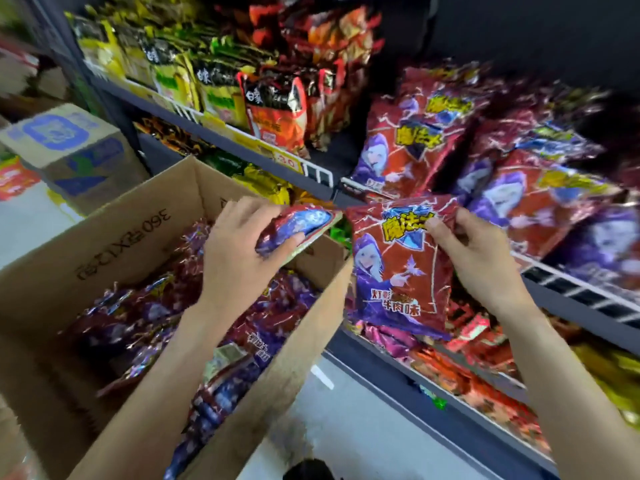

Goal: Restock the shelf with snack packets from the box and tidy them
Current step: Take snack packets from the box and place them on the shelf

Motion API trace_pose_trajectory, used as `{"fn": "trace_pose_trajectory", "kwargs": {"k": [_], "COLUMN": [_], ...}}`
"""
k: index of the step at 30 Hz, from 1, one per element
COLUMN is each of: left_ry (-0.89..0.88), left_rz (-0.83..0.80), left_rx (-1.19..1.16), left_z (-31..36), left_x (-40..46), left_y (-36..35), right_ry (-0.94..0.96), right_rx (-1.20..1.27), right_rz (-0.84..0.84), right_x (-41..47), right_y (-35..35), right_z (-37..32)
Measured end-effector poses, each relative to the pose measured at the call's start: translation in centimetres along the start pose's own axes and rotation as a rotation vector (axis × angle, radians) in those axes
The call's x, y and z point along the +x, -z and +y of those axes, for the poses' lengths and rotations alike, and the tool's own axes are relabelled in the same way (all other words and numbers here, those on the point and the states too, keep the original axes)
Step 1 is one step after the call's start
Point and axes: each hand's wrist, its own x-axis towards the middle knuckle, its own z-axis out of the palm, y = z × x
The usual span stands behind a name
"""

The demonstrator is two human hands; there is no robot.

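Midway through a restock, one red snack packet [398, 268] hangs upright from the pinching fingers of the right hand [474, 251] before the shelf [571, 292], while the left hand [235, 244] curls around a second packet [294, 226] above the open cardboard box [114, 237], which holds many more. Next, seemingly, both go up among the matching packets [512, 188] leaning there, stood face out and straightened.

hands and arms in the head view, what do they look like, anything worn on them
Both the left hand and the right hand are bare: no gloves, rings, watch or bracelet visible. Both forearms are bare too, with no sleeve in view down to the frame's bottom edge. Fingernails look short and unpainted.
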Motion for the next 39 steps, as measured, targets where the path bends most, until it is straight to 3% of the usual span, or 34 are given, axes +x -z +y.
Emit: {"fn": "trace_pose_trajectory", "kwargs": {"k": [4, 7, 12, 21, 25, 29, 39], "left_ry": [-0.079, -0.031, 0.06, 0.078, 0.08, -0.01, -0.309], "left_rz": [-0.021, -0.06, -0.126, -0.281, -0.199, -0.073, 0.04], "left_rx": [0.045, -0.007, -0.435, -0.787, -0.854, -0.802, -0.469], "left_z": [8.3, 15.1, 25.4, 39.6, 43.4, 47.4, 53.4], "left_x": [0.5, 0.7, 1.5, 4.2, 5.0, 5.7, 6.7], "left_y": [-2.5, -4.2, -7.4, -12.6, -15.4, -19.6, -30.3], "right_ry": [0.035, 0.04, -0.019, -0.165, -0.184, -0.148, -0.218], "right_rx": [-0.068, -0.026, 0.134, 0.27, 0.259, 0.252, 0.296], "right_rz": [0.021, 0.001, 0.079, 0.4, 0.524, 0.528, 0.255], "right_x": [-2.7, -4.9, -7.4, -9.1, -6.9, -3.2, 3.8], "right_y": [8.1, 14.8, 25.5, 40.6, 44.5, 46.6, 46.1], "right_z": [2.8, 4.5, 7.6, 12.0, 15.9, 20.3, 24.6]}}
